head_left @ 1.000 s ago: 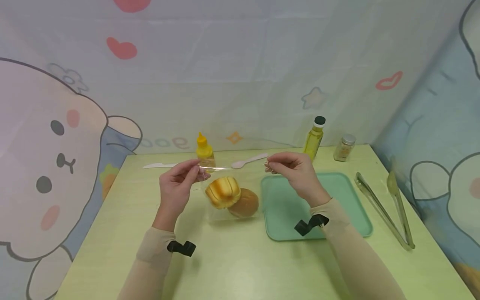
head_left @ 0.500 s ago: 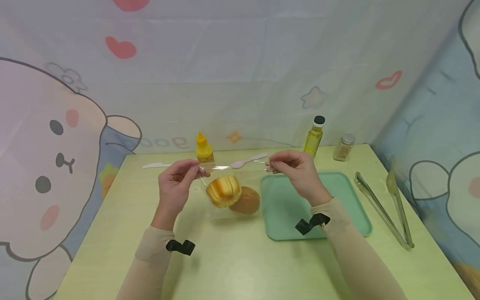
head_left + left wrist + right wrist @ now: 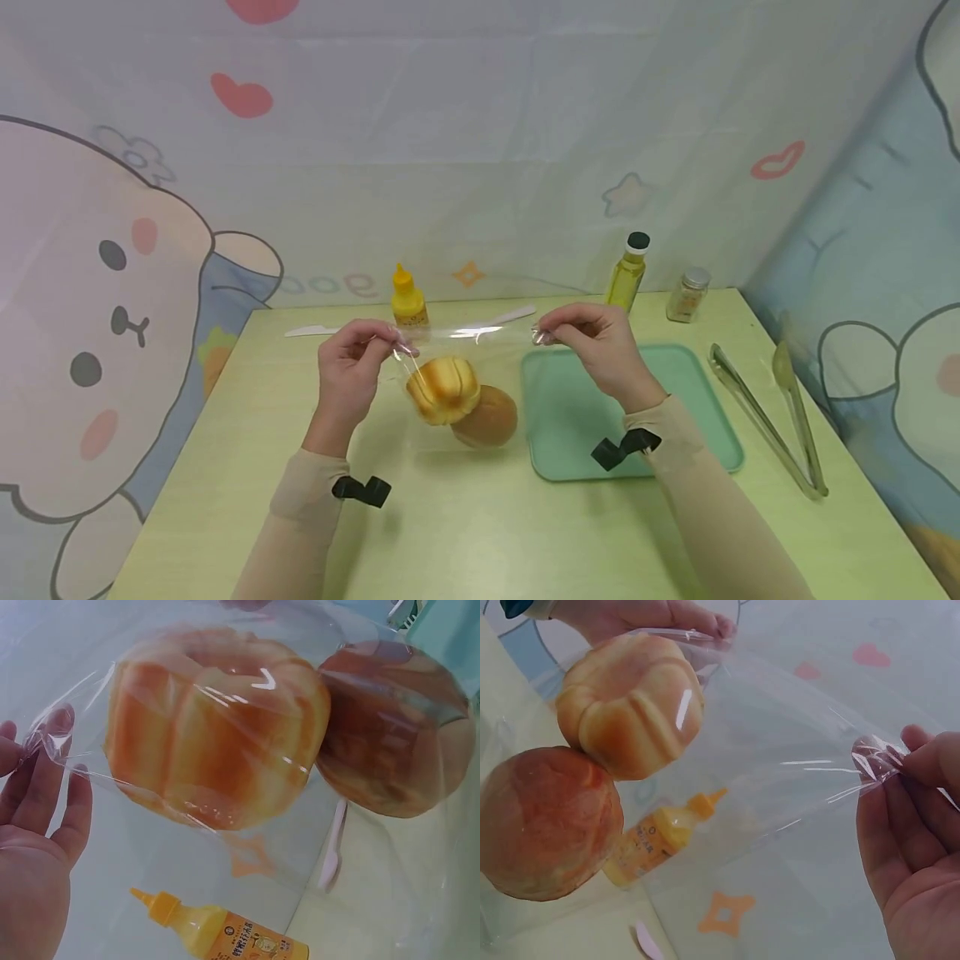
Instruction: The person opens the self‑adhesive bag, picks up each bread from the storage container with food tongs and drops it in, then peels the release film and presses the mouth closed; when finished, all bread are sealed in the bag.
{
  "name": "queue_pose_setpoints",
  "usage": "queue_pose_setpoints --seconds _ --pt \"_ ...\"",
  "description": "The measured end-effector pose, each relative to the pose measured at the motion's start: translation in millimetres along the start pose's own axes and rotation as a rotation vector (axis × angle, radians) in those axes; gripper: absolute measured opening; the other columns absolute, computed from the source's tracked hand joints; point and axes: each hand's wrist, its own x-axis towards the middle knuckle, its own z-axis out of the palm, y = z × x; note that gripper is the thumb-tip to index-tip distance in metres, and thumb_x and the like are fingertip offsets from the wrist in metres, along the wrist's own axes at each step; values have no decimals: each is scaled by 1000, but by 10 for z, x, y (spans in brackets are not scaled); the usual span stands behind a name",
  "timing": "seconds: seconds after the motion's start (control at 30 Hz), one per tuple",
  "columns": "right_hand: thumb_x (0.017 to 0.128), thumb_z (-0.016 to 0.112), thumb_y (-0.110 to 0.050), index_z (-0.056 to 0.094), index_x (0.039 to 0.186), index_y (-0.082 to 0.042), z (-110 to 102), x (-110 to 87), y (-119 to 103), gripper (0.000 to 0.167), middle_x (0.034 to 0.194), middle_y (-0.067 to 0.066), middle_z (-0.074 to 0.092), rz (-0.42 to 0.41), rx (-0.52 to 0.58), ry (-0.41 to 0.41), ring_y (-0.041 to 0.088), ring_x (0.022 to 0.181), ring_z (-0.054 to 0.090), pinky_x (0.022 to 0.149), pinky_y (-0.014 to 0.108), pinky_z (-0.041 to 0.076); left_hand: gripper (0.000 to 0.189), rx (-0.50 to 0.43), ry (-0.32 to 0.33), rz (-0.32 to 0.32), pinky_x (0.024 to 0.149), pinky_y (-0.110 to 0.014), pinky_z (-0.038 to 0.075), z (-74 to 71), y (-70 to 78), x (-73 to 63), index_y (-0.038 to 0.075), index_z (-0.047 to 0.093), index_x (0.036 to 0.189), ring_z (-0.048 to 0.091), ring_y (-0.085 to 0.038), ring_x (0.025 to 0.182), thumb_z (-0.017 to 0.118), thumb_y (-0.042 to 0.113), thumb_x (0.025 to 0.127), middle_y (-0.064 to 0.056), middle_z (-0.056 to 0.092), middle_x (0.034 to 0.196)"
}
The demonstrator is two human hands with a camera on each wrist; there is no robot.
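Both hands hold up a clear plastic bag [image 3: 480, 333] by its top corners. My left hand [image 3: 351, 367] pinches the left corner between thumb and fingers; in the left wrist view the film bunches at the fingertips [image 3: 60, 720]. The right hand [image 3: 596, 350] pinches the opposite corner, crumpled under the thumb in the right wrist view. Inside the bag are two bread pieces that touch each other: a golden, segmented bun [image 3: 444, 390] on the left and a smooth brown round bun [image 3: 487, 417] on the right, slightly lower.
Behind the bag stand a yellow squeeze bottle [image 3: 409, 300], a white plastic knife [image 3: 311, 331] and a pale spoon [image 3: 517, 314]. A green tray [image 3: 555, 433] lies right, with metal tongs [image 3: 765, 425] beyond. An oil bottle [image 3: 626, 275] and a spice jar [image 3: 687, 296] stand at the back.
The film between my hands has spread wider, and its crumpled corners show more plainly. The two buns have shifted slightly lower and left. Both hands stay nearly in place.
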Motion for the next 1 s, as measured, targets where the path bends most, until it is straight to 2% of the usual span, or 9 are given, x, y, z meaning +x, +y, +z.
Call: queue_pose_setpoints --seconds 0.13,0.2,0.33,0.4,0.53,0.73,0.87,0.93,1.0 --pt "98 55 14 80 100 3 -19 -10 26 27 101 9 78 -37 58 -36 20 90 76 86 35 62 28 -90 -25 -30 90 -35 61 -6 19 5 -14 68 95 76 -21 82 41 -14 101 -7 74 94" --pt "99 57 13 79 100 4 -22 -15 33 24 100 8 79 -42 61 -33 22 91 76 87 35 62 28 -119 -44 -31 92 -35 60 -4 27 9 -16 68 95 76 -23 83 41 -13 101 -9 76 94" --pt "91 73 12 79 98 4 1 -10 10 11 94 4 79 8 -32 43 18 85 76 81 33 63 8 -3 -20 -25 85 -31 62 23 48 17 -21 67 98 77 -18 83 62 -15 96 -5 78 93" --pt "86 78 14 75 98 7 14 -6 -9 14 90 2 79 32 -85 78 16 82 77 78 33 63 14 62 12 -50 81 -28 62 33 61 22 -21 68 100 77 -15 82 73 -19 87 -2 79 93" --pt "85 77 17 65 102 10 15 12 -46 23 89 0 79 47 -153 99 15 81 77 76 34 64 23 93 52 -85 78 -27 62 24 76 30 -23 64 103 77 -13 80 76 -21 83 -1 78 92" --pt "88 77 13 69 110 4 -1 34 -62 25 89 -4 79 68 -215 96 13 82 76 76 29 62 33 100 52 -143 79 -25 62 42 86 26 -15 67 120 76 -11 79 72 -19 88 2 78 90" --pt "92 75 8 72 116 5 24 39 -68 25 95 3 77 96 -272 84 12 86 73 77 26 61 17 72 44 -196 80 -29 62 118 83 22 -16 68 109 75 -14 80 66 -18 92 0 76 91" --pt "94 72 6 72 119 4 53 46 -78 25 99 10 75 117 -324 70 15 89 72 77 26 61 8 61 34 -208 83 -33 63 165 79 25 -17 63 103 76 -19 87 62 -16 95 -3 76 97" --pt "96 69 3 71 122 1 98 59 -96 25 102 16 72 135 -388 55 20 91 70 78 28 61 4 44 17 -220 88 -40 62 216 79 24 -14 57 102 77 -27 96 55 -12 99 -9 78 104"
